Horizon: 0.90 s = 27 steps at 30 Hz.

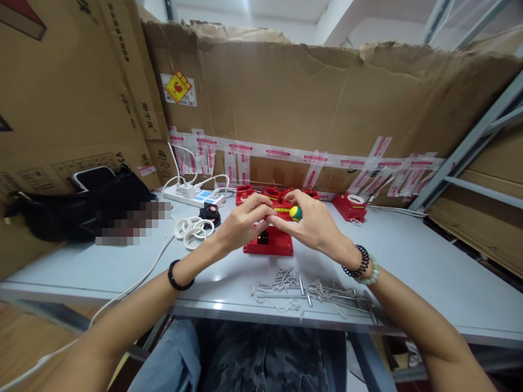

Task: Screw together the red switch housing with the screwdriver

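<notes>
My right hand (312,226) is closed round a screwdriver (296,213) with a stubby green and yellow handle; its shaft is hidden. Close beside it, my left hand (249,218) has its fingers bent and pinched together, and what lies between the tips is too small to make out. Under both hands sits a red box (267,247) with a dark part inside, its back partly covered by my fingers. A yellow strip (281,209) shows on red between the hands. Loose screws (287,277) and metal rods with cords (339,294) lie nearer the table's front edge.
Several red housings stand along the back, one at the right with a white ring (356,199). White rings (194,231), a black part (210,213) and a power strip (194,193) are at left, near a black bag (81,204). Cardboard (286,98) walls the back.
</notes>
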Tool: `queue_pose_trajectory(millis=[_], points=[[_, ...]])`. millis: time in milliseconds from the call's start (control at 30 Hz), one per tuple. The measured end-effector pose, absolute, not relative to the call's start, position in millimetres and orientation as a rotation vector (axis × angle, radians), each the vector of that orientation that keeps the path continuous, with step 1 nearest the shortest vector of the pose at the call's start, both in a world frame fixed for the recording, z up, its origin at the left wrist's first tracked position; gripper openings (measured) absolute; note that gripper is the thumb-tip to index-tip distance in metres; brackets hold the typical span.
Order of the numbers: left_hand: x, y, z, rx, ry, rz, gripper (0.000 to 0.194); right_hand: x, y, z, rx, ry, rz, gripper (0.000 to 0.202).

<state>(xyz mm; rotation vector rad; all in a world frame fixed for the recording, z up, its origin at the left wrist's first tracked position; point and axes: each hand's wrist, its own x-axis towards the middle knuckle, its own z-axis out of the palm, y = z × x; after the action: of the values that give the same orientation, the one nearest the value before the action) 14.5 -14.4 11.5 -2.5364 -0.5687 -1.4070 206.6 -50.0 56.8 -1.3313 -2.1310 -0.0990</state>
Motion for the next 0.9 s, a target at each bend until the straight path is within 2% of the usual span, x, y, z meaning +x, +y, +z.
queue_pose_trajectory(millis=[67, 133, 200, 367, 500, 633, 700, 900], points=[[9, -7, 14, -2.509, -0.629, -1.531, 0.005, 209, -50, 61, -1.170, -2.157, -0.045, 0.042], [4, 0, 15, -2.533, -0.710, -1.608, 0.001, 211, -48, 64, -1.089, -2.185, -0.026, 0.030], [1, 7, 13, -2.624, -0.785, -1.636, 0.002, 214, -45, 65, -1.054, -2.204, -0.013, 0.025], [-1, 23, 4, -2.925, -0.896, -1.563, 0.007, 213, -36, 52, -0.989, -2.328, 0.024, 0.040], [-10, 30, 3, -3.116, -0.889, -1.114, 0.006, 204, -31, 32, -1.023, -2.493, -0.134, 0.043], [-23, 31, 8, -3.168, -0.995, -0.676, 0.016, 195, -26, 11, -1.017, -2.600, -0.183, 0.042], [-27, 30, 10, -3.155, -1.077, -0.585, 0.021, 193, -26, 7, -0.976, -2.619, -0.178, 0.043], [-31, 25, 14, -3.190, -1.319, -0.425, 0.032, 199, -25, 18, -1.074, -2.600, -0.036, 0.068]])
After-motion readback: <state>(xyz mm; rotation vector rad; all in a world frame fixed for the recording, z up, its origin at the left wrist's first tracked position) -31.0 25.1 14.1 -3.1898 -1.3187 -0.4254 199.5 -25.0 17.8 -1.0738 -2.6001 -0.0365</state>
